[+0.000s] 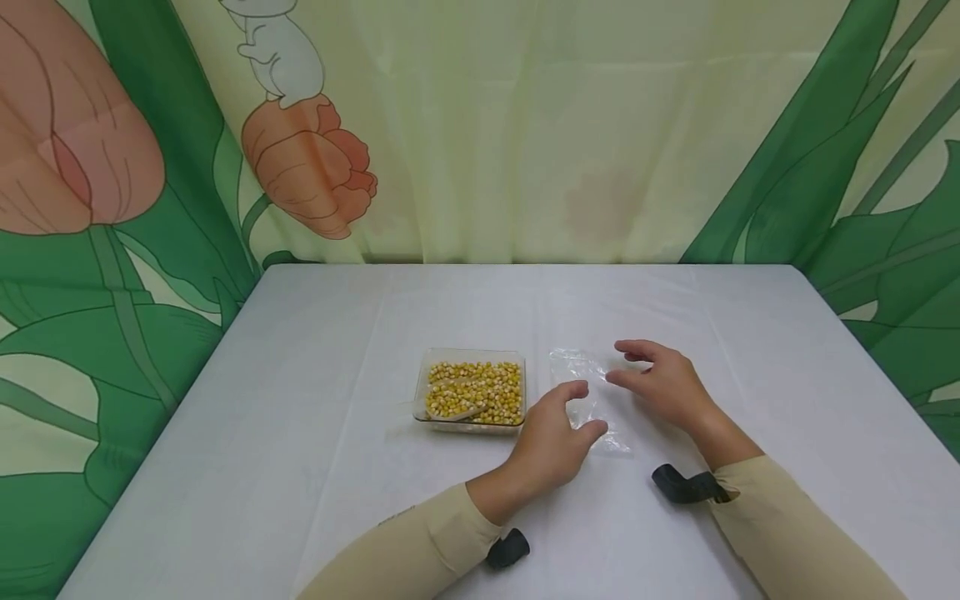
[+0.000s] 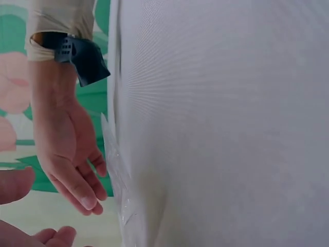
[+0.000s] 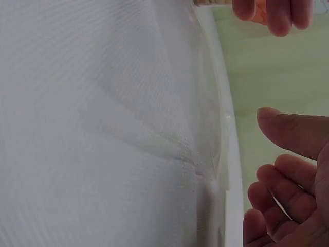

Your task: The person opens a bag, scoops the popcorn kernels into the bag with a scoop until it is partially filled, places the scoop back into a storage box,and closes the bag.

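A clear plastic bag (image 1: 597, 408) lies flat on the white-covered table, between my two hands. My left hand (image 1: 551, 437) hovers at the bag's left side, thumb and fingers spread apart and holding nothing. On the other side my right hand (image 1: 667, 387) is held above the bag's right edge, its fingers loosely bent with nothing between them. Left of the bag stands a clear rectangular container (image 1: 422, 392) of yellow and white corn kernels (image 1: 480, 383). A light, wooden-looking utensil (image 1: 471, 413) lies among the kernels; its full shape cannot be made out.
The white tablecloth (image 1: 285, 433) covers the table, whose far edge meets a flower-printed curtain (image 1: 510, 167). Black straps with camera mounts hang at both wrists, the right mount (image 1: 682, 485) close over the cloth.
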`<state>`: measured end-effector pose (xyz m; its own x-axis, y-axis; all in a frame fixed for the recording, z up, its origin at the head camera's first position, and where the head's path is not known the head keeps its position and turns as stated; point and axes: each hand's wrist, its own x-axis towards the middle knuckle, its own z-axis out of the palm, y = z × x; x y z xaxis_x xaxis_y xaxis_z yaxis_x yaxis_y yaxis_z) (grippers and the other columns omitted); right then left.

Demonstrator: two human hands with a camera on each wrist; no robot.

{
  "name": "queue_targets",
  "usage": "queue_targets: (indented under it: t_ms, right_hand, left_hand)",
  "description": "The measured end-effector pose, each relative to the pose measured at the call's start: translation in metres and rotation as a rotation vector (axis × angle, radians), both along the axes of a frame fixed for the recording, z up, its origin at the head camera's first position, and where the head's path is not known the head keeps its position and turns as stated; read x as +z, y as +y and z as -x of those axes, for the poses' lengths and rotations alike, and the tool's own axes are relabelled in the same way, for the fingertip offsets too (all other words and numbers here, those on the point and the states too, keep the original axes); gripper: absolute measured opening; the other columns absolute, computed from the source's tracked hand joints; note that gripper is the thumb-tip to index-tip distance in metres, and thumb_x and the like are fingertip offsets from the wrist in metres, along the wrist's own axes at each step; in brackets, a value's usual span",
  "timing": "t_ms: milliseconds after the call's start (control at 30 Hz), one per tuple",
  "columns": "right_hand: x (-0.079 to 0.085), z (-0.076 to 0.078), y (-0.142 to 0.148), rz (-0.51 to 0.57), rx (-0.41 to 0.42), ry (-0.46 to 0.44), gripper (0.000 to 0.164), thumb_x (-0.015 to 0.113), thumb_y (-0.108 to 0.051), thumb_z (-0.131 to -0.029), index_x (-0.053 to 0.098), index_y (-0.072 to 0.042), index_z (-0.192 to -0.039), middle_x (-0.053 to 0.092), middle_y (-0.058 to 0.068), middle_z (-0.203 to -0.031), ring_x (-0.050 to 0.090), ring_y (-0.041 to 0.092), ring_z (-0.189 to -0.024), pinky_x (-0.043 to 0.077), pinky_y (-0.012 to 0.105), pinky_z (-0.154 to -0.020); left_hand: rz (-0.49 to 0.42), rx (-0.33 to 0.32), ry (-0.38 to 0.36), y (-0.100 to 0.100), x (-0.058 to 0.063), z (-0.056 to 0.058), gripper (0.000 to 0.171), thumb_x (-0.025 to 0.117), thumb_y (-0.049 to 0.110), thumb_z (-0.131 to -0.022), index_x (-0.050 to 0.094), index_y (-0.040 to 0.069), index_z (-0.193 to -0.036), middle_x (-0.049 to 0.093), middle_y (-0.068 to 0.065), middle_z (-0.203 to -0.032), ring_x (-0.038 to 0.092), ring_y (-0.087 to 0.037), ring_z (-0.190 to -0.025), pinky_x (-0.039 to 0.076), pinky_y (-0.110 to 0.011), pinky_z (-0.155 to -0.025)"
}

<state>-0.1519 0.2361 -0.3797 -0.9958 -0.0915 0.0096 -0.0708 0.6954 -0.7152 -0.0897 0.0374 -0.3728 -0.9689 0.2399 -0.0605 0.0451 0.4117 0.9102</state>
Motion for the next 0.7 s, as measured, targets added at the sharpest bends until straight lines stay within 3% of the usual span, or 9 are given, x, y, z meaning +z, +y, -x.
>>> queue_targets:
  t_ms: [233, 433, 700]
  right_hand:
    - [-0.005, 0.007, -0.008, -0.046, 0.002, -0.048, 0.062, 0.075, -0.029, -0.089, 0.054, 0.0, -0.14, 0.057, 0.028, -0.132, 0.049, 0.045, -0.126, 0.042, 0.058, -0.101]
    - [-0.013, 0.011, -0.009, -0.088, 0.006, -0.054, 0.063, 0.075, -0.026, -0.089, 0.052, 0.002, -0.141, 0.053, 0.028, -0.139, 0.043, 0.046, -0.133, 0.034, 0.06, -0.108]
    - [-0.016, 0.013, -0.01, -0.114, -0.003, -0.062, 0.059, 0.072, -0.022, -0.091, 0.052, 0.004, -0.14, 0.054, 0.028, -0.136, 0.048, 0.045, -0.129, 0.038, 0.058, -0.105]
  left_hand:
    - [0.019, 0.06, -0.029, 0.002, -0.003, 0.007, 0.059, 0.072, 0.015, -0.093, 0.047, 0.002, -0.145, 0.052, -0.009, -0.145, 0.044, -0.025, -0.137, 0.037, -0.043, -0.111]
    - [0.024, 0.059, -0.058, 0.002, -0.003, 0.01, 0.06, 0.07, 0.014, -0.094, 0.044, -0.001, -0.147, 0.051, -0.011, -0.145, 0.044, -0.027, -0.137, 0.037, -0.043, -0.111]
    - [0.063, 0.059, -0.092, 0.005, -0.004, 0.012, 0.061, 0.07, 0.017, -0.095, 0.044, 0.003, -0.148, 0.051, -0.009, -0.145, 0.045, -0.026, -0.137, 0.038, -0.043, -0.11]
